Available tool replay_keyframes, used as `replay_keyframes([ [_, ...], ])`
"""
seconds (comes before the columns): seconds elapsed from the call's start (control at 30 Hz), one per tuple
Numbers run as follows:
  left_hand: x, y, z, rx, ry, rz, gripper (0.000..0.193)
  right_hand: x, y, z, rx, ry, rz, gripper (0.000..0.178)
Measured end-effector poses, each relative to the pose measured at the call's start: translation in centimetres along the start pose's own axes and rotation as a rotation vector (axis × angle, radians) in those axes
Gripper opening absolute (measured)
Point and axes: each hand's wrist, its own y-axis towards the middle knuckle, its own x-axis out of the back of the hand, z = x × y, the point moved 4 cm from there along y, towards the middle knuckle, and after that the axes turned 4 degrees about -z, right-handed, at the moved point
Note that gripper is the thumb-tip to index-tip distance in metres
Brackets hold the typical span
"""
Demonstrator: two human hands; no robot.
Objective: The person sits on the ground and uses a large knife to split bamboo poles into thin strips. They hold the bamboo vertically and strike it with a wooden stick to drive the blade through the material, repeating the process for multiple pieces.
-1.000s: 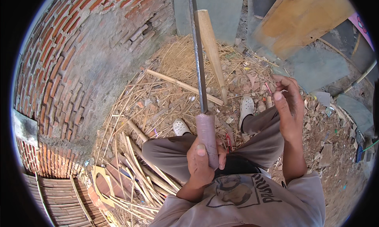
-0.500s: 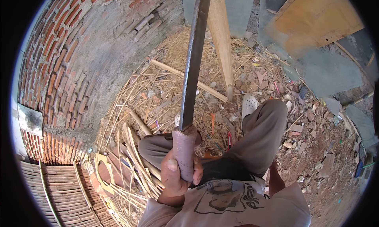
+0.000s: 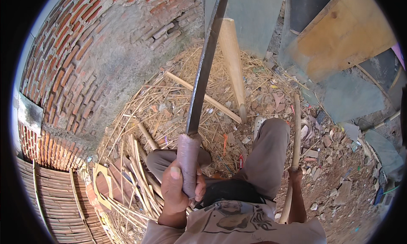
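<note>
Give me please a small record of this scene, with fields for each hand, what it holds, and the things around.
Left hand: closed around the wrapped handle of a long dark blade, which points up and away from the person
Right hand: gripping a thin pale cane stick, beside the right knee
Posture: seated or crouched, knees bent, grey trousers
Ground: dry straw and split cane strips, rubble to the right
Ahead: thick wooden post leaning on the ground
Left side: curved brick wall
Upper right: wooden board

right hand (image 3: pixel 295 176) now gripping cane (image 3: pixel 294 155) — machete (image 3: pixel 203 74) raised
</note>
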Motion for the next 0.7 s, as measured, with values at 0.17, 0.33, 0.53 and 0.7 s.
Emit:
replay_keyframes([
  [0.17, -2.0, -0.2, -1.5, -0.006, 0.064, 0.135, 0.052, 16.0, -0.3, 21.6, 0.496, 0.069, -0.233, 0.036],
  [0.33, -2.6, -0.7, -1.3, 0.007, 0.009, 0.195, 0.044, 28.9, -7.6, 40.4, 0.734, 0.259, -0.407, 0.023],
  [0.53, -3.5, -1.7, -1.8, 0.012, -0.023, 0.225, 0.037, 36.5, -11.2, 48.7, 1.040, 0.041, -0.434, 0.017],
  [0.7, -3.1, -1.6, -1.1, -0.099, 0.136, 0.145, 0.054, 30.1, -14.5, 48.3, 0.995, -0.240, -0.141, 0.023],
])
